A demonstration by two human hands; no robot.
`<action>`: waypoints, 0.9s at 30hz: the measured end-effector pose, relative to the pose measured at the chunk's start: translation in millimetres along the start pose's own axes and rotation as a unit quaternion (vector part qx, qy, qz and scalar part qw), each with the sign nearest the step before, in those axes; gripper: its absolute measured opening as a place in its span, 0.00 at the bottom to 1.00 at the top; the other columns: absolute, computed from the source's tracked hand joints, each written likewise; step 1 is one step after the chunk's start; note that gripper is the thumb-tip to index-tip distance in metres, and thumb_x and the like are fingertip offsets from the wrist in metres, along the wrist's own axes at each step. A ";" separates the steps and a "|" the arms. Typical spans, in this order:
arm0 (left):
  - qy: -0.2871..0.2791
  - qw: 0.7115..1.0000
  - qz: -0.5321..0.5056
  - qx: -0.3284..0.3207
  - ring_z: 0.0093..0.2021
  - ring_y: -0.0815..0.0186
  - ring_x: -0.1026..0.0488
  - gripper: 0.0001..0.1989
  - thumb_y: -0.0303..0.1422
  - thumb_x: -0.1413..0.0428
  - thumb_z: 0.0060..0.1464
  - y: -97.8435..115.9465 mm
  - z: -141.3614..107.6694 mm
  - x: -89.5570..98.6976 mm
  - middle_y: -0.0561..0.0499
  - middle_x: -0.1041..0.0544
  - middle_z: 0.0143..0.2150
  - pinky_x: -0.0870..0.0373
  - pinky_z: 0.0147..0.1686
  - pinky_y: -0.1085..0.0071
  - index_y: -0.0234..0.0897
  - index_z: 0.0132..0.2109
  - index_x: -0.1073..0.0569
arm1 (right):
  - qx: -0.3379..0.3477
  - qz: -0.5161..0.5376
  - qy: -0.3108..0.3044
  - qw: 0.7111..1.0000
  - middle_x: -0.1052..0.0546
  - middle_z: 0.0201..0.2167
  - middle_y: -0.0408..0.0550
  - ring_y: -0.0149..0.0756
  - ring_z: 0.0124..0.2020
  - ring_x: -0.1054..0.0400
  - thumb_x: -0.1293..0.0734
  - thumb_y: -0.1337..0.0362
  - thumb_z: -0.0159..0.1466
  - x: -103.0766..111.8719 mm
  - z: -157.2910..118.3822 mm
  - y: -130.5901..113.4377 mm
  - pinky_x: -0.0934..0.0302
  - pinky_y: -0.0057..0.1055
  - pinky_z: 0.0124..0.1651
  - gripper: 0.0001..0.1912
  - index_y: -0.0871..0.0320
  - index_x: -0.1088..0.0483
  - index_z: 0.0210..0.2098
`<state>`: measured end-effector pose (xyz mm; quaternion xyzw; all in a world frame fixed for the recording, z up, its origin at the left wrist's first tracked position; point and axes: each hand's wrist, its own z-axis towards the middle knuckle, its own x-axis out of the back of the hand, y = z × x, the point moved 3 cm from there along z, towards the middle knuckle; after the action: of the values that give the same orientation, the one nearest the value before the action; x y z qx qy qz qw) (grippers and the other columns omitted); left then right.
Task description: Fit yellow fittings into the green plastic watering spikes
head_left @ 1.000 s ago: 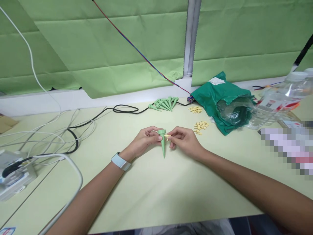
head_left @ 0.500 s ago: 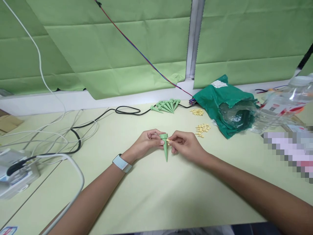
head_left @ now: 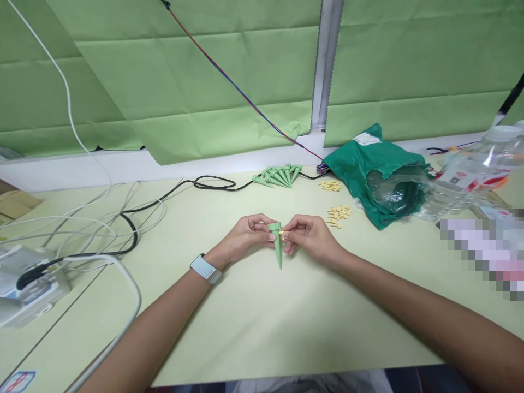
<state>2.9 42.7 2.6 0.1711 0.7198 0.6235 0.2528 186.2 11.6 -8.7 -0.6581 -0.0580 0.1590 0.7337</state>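
A green plastic spike (head_left: 277, 246) hangs point down between my hands, its wide cap at the top. My left hand (head_left: 250, 238) pinches it near the cap from the left. From the right, my right hand (head_left: 308, 238) holds a small yellow piece (head_left: 282, 233) in its fingertips against the spike's side. Several green spikes (head_left: 280, 174) lie in a bunch at the back of the table. Two piles of small yellow pieces, a farther one (head_left: 329, 186) and a nearer one (head_left: 339, 214), rest right of them.
A torn green bag (head_left: 374, 174) lies at the back right beside clear bottles (head_left: 470, 169). Black cable (head_left: 215, 184) runs along the back. White cables and a white device (head_left: 33, 284) occupy the left. A table (head_left: 254, 333) spans the front.
My right hand has shifted very slightly left with the yellow piece. The spike and my left hand stay nearly in place, and both grasps are unchanged.
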 end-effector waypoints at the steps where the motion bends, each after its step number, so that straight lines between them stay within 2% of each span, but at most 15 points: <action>1: -0.005 1.000 -0.002 0.004 0.34 0.60 0.20 0.16 0.29 0.30 0.46 0.2 0.2 0.2 0.47 0.19 0.33 0.25 0.43 0.59 0.33 0.42 0.23 | 0.024 -0.028 -0.006 0.999 0.22 0.21 0.45 0.37 0.24 0.24 0.26 0.57 0.60 0.5 -1.3 -1.7 0.28 0.34 0.30 0.11 0.60 0.25 0.33; 4: -0.026 0.999 0.003 0.024 0.37 0.59 0.20 0.15 0.29 0.30 0.47 0.9 1.1 1.8 0.46 0.19 0.34 0.24 0.44 0.58 0.32 0.43 0.23 | 0.106 -0.131 -0.035 0.985 0.21 0.25 0.46 0.35 0.26 0.24 0.30 0.62 0.64 1.2 -5.0 -7.6 0.28 0.33 0.33 0.06 0.59 0.23 0.34; 6: -0.036 0.999 0.011 0.036 0.37 0.60 0.20 0.15 0.28 0.30 0.47 1.3 1.5 2.8 0.46 0.19 0.34 0.24 0.44 0.60 0.32 0.42 0.23 | 0.118 -0.150 -0.046 0.981 0.21 0.26 0.46 0.35 0.27 0.24 0.30 0.63 0.64 1.3 -5.3 -9.1 0.27 0.34 0.34 0.06 0.58 0.22 0.34; 10: -0.033 0.999 -0.008 0.031 0.34 0.63 0.21 0.14 0.28 0.30 0.47 2.1 0.8 2.5 0.47 0.19 0.32 0.24 0.41 0.62 0.32 0.40 0.25 | 0.023 -0.031 -0.024 0.999 0.21 0.22 0.47 0.38 0.25 0.23 0.25 0.59 0.58 0.2 -0.8 -3.9 0.26 0.35 0.31 0.11 0.61 0.25 0.32; 13: -0.031 0.999 -0.011 0.016 0.33 0.62 0.21 0.14 0.28 0.30 0.48 1.7 -0.5 0.9 0.47 0.19 0.33 0.24 0.40 0.62 0.32 0.40 0.26 | -0.023 0.043 -0.016 0.999 0.20 0.22 0.49 0.41 0.25 0.22 0.22 0.57 0.54 -2.2 1.7 0.3 0.25 0.36 0.30 0.16 0.62 0.26 0.32; 21: -0.029 0.999 -0.014 -0.001 0.33 0.63 0.21 0.13 0.28 0.31 0.49 3.9 0.7 -0.9 0.49 0.19 0.32 0.26 0.40 0.64 0.33 0.39 0.27 | -0.005 0.059 -0.034 0.998 0.20 0.25 0.48 0.39 0.26 0.22 0.22 0.57 0.56 0.6 5.6 4.2 0.25 0.35 0.32 0.17 0.61 0.28 0.35; 27: -0.017 0.999 -0.024 -0.021 0.38 0.61 0.21 0.14 0.27 0.33 0.51 5.2 0.5 -1.2 0.46 0.19 0.37 0.27 0.46 0.58 0.34 0.43 0.27 | -0.007 0.049 -0.016 0.999 0.22 0.24 0.43 0.37 0.24 0.24 0.22 0.55 0.55 1.8 7.8 6.0 0.27 0.33 0.29 0.19 0.60 0.29 0.37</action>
<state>3.8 43.3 7.9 0.1590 0.7060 0.6293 0.2832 184.6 20.0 -13.9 -0.6626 -0.0384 0.2047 0.7194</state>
